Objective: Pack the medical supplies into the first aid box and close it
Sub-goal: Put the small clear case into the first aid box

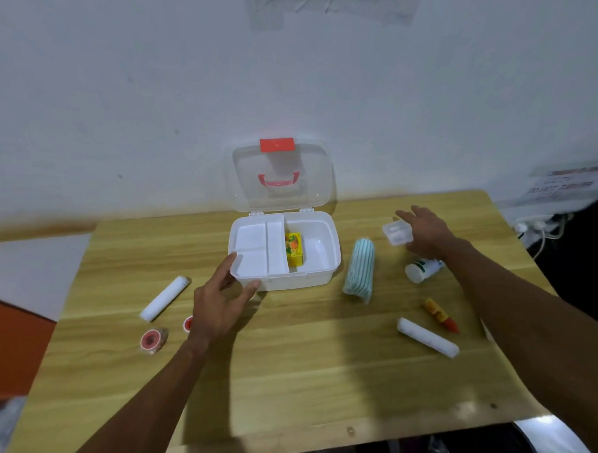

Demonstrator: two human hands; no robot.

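Centrally on the wooden tabletop (297, 380) sits the white first aid box (285, 251), its clear lid (281, 174) standing upright on the far hinges with a red latch (277, 144) at the top edge. Inside, a white divider tray covers the left part, and a small yellow carton (294, 248) stands in the open compartment just right of it. The left hand (218, 298) is open, fingers spread, with thumb and fingertips touching the box's near left corner. The right hand (426, 232) is open too, held over a small clear container (398, 233) (whether it touches is hard to tell). A white bottle (421, 270) lies below that wrist. Loose supplies lie around the box: a striped teal cloth roll (360, 270) just to its right, a white bandage roll (164, 298) and two red-centred tape rolls (153, 339) to the left, another white bandage roll (427, 337) and a yellow-and-red tube (440, 315) near the right forearm.
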